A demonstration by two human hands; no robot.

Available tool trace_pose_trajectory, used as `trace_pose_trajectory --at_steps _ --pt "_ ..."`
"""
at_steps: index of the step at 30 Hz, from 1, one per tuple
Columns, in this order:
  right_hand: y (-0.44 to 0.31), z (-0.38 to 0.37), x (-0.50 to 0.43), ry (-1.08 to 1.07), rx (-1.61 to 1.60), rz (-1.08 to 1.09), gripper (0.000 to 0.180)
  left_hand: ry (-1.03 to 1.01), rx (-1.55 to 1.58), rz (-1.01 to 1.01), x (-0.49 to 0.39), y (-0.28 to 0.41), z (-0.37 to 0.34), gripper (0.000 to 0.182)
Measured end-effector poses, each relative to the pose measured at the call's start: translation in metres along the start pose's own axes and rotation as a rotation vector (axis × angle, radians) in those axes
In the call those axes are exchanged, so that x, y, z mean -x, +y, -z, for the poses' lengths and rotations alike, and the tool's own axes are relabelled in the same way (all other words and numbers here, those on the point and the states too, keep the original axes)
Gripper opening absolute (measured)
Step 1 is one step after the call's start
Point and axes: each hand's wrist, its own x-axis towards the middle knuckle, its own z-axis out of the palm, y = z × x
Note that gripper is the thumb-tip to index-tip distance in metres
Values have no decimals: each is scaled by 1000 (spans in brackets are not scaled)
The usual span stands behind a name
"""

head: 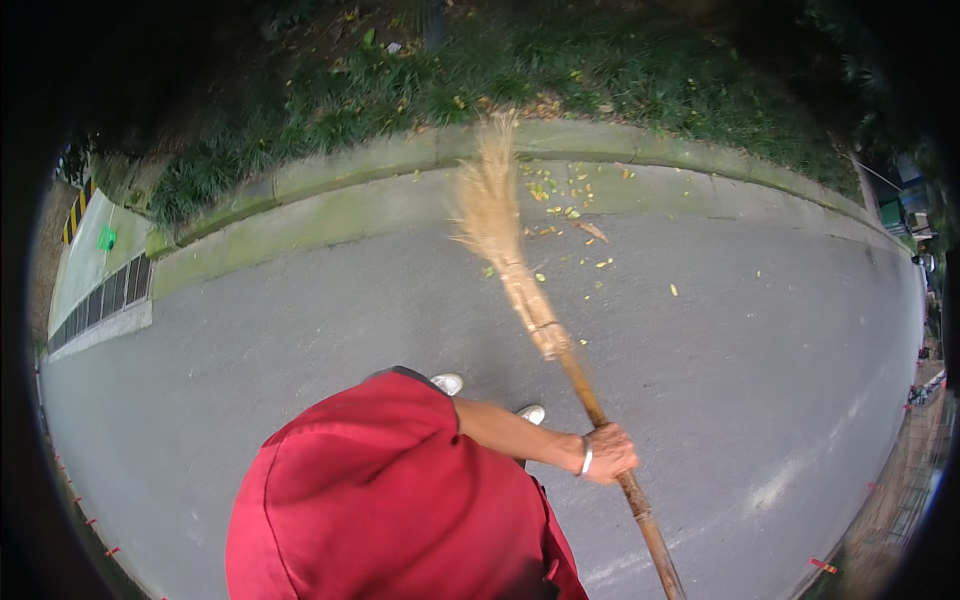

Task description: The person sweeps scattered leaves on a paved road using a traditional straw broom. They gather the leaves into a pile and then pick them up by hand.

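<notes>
My left hand [611,452], with a silver-coloured bracelet at the wrist, is closed around the wooden or bamboo handle of a broom [529,300]. The handle runs from the lower right up to a bound bundle of straw-coloured bristles. The blurred bristle head [491,187] reaches over the pavement edge and overlaps the stone kerb [577,142]. Small yellow leaves [566,210] and a brown curled leaf [591,230] lie just right of the bristles. My right hand is out of view. My red sleeve and top [375,495] fill the lower middle, above which two light shoes [448,384] show.
Grey asphalt [285,337] spreads around my feet. Beyond the kerb is a strip of grass [637,82] with fallen leaves. At left are a drain grate [105,300], a green object [106,238] and a yellow-black striped edge [79,211]. More scattered leaves dot the asphalt at right.
</notes>
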Motion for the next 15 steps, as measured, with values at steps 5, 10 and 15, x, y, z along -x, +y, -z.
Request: trace_pose_trajectory --at_steps 5,10,15 --pt "130 -9 -2 281 -122 -472 31 -200 -298 261 27 -56 16 15" --pt "227 -43 59 -86 -196 -907 26 -568 -448 706 56 -139 91 19" --pt "198 -20 17 134 -11 -662 35 -570 -323 464 -31 -141 41 19"
